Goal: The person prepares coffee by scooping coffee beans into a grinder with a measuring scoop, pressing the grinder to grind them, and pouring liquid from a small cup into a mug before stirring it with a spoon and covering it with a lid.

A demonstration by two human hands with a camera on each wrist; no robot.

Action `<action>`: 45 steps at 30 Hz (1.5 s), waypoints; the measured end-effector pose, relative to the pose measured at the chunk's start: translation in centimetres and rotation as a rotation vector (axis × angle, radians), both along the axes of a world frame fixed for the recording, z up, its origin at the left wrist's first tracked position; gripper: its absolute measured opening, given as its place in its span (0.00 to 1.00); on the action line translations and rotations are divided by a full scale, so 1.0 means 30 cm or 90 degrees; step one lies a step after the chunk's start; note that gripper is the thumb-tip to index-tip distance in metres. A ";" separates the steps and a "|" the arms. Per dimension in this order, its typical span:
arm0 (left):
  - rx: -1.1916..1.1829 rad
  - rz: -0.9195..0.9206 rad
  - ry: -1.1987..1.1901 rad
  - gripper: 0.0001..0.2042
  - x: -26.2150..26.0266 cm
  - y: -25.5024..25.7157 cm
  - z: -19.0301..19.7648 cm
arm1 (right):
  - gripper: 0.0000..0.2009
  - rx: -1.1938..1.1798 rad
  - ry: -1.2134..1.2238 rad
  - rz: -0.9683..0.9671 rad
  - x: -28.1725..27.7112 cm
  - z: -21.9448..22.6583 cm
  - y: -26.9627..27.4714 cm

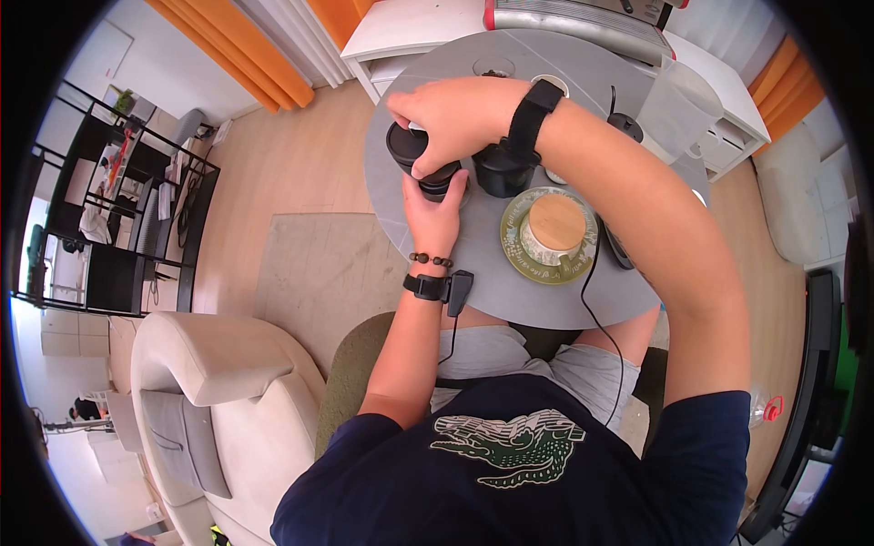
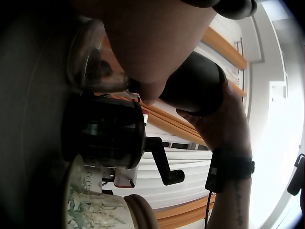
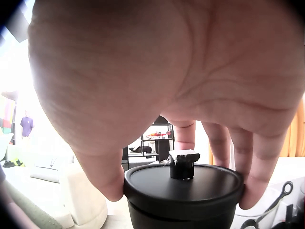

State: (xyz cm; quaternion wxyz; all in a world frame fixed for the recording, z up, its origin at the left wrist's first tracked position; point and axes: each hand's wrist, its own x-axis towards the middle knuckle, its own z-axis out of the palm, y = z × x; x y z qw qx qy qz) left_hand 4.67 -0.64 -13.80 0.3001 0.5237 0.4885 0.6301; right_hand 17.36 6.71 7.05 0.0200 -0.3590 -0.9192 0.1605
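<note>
A black canister (image 1: 407, 144) with a flat round top is between both hands at the table's left edge. Its top (image 3: 186, 183) has a short stub with a white end in the middle. My right hand (image 1: 466, 114) grips the top's rim from above, thumb on one side and fingers on the other. Lower down, my left hand (image 1: 433, 218) holds the narrower part, its thumb along the near side. A clear glass jar (image 2: 93, 59) with dark contents shows beside the left hand in the left wrist view. A black pot with a crank handle (image 2: 164, 164) stands nearby.
A patterned cup with a wooden lid (image 1: 557, 221) sits on a green plate (image 1: 513, 257). Behind are a clear pitcher (image 1: 678, 109) and a red-and-silver machine (image 1: 583, 27). A cable (image 1: 594, 305) hangs over the front of the round grey table (image 1: 492, 305).
</note>
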 end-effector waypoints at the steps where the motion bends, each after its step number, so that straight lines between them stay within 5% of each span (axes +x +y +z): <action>1: 0.000 0.000 -0.001 0.35 -0.001 0.001 -0.002 | 0.33 0.013 0.003 0.008 0.001 -0.004 0.002; 15: -0.011 0.027 0.040 0.32 -0.009 0.014 -0.036 | 0.39 0.045 0.019 0.035 0.012 -0.012 0.001; 18: 0.012 0.003 -0.005 0.31 -0.004 0.016 -0.033 | 0.34 -0.020 0.084 -0.019 0.020 0.014 -0.012; 20: 0.026 0.011 -0.006 0.30 -0.002 0.018 -0.034 | 0.26 0.090 0.084 -0.007 0.021 0.010 0.014; 29: 0.028 0.010 -0.003 0.29 -0.004 0.020 -0.048 | 0.15 0.112 -0.007 -0.026 0.003 0.024 0.006; 45: 0.030 0.003 -0.011 0.30 0.001 0.011 -0.020 | 0.15 0.144 0.135 -0.054 0.101 0.087 -0.128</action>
